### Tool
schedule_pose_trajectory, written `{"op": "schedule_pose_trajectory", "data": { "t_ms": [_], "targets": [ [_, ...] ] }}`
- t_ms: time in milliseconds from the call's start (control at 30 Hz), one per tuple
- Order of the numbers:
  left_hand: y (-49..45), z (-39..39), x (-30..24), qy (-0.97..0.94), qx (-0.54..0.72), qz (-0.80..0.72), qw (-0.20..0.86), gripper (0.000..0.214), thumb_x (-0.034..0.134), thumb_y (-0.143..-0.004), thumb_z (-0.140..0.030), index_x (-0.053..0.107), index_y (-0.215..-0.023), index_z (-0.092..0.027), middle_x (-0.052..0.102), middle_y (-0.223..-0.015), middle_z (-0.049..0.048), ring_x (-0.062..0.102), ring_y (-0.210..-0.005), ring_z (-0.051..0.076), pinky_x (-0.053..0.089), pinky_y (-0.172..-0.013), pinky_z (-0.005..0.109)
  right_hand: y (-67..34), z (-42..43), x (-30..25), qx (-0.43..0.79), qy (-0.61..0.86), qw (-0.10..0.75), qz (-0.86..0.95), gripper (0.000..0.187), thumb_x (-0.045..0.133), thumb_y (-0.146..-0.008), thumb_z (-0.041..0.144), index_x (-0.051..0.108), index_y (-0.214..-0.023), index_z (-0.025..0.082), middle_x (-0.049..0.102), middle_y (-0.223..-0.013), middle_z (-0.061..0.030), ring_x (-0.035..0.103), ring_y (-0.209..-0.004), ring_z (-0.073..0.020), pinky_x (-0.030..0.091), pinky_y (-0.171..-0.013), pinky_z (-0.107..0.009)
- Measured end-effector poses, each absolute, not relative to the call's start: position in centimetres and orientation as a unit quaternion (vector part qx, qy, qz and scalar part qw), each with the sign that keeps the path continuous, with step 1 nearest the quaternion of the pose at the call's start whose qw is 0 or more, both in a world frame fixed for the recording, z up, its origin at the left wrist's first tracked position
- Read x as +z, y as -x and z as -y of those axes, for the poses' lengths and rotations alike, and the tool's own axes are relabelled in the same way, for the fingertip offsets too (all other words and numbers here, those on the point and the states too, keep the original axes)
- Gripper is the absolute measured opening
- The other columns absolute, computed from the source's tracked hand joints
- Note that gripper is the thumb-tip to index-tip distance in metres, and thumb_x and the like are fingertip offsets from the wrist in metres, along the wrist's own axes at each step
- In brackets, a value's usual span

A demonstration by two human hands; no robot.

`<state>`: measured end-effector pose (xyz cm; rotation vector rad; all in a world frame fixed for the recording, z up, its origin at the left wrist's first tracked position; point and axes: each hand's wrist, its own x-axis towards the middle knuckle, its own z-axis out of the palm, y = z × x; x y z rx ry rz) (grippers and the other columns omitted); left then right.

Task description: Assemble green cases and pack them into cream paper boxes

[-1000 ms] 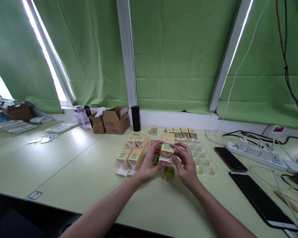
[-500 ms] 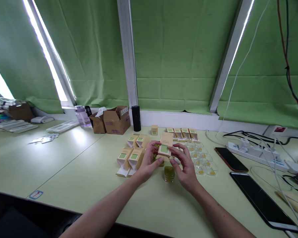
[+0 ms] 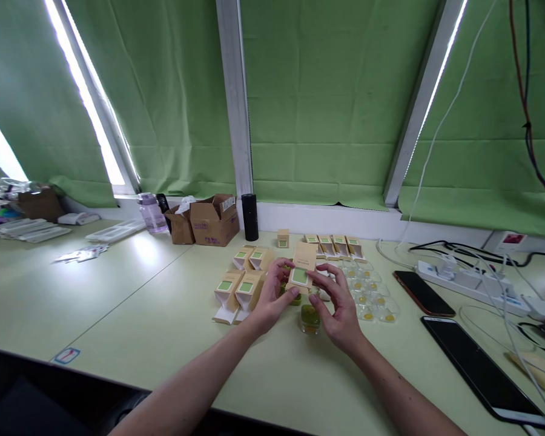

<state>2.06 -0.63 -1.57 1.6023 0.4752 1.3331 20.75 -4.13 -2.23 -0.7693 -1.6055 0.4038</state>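
Observation:
Between my two hands is a small kraft cardboard box (image 3: 304, 257) with a green-and-white label. My left hand (image 3: 275, 297) grips its left side, and my right hand (image 3: 338, 303) has its fingers on the right side. Just below the box, a small glass jar with green contents (image 3: 309, 319) stands on the table near my right thumb. More green jars are partly hidden behind my left fingers. Left of my hands are several similar kraft boxes (image 3: 249, 284) with open flaps. To the right lie rows of clear plastic cups with yellow centres (image 3: 367, 290).
At the back stand another row of kraft boxes (image 3: 340, 244), a single small box (image 3: 283, 238), a black cylinder (image 3: 249, 217) and open cartons (image 3: 213, 221). Two phones, one being a black phone (image 3: 423, 293), lie right, beside a power strip (image 3: 472, 287) with tangled cables.
The lower end of the held box has shifted slightly, and its bottom flap shows less. Both hands keep nearly the same place.

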Motion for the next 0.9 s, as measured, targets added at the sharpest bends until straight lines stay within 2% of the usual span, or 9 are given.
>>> {"op": "schedule_pose_trajectory", "data": {
  "t_ms": [500, 700, 900],
  "targets": [
    [-2.17, 0.62, -1.52, -0.696, 0.56, -0.199, 0.403, 0.046, 0.074, -0.095, -0.047, 0.051, -0.129, -0.028, 0.053, -0.133, 0.0096, 0.062, -0.11, 0.022, 0.054, -0.093, 0.035, -20.74, 3.97, -2.42, 0.179, 0.33, 0.616, 0.692, 0.042, 0.068, -0.098, 0.03, 0.068, -0.139, 0.036, 0.046, -0.143, -0.01, 0.058, -0.132, -0.0302, 0.059, -0.108, -0.051],
    [-2.26, 0.39, -1.83, -0.708, 0.569, -0.211, 0.361, 0.044, 0.074, -0.095, -0.047, 0.051, -0.127, -0.026, 0.051, -0.132, 0.0104, 0.061, -0.107, 0.022, 0.056, -0.093, 0.036, -20.67, 3.82, -2.58, 0.178, 0.337, 0.624, 0.682, 0.039, 0.069, -0.098, 0.032, 0.07, -0.137, 0.035, 0.049, -0.142, -0.0102, 0.063, -0.124, -0.0284, 0.061, -0.106, -0.05],
    [-2.43, 0.11, -2.19, -0.711, 0.578, -0.219, 0.335, 0.043, 0.074, -0.095, -0.046, 0.053, -0.126, -0.027, 0.05, -0.132, 0.0096, 0.06, -0.105, 0.02, 0.055, -0.093, 0.035, -20.65, 3.83, -2.59, 0.186, 0.342, 0.626, 0.676, 0.037, 0.068, -0.099, 0.033, 0.071, -0.135, 0.035, 0.05, -0.14, -0.0106, 0.06, -0.131, -0.0303, 0.06, -0.107, -0.051]
  ]
}}
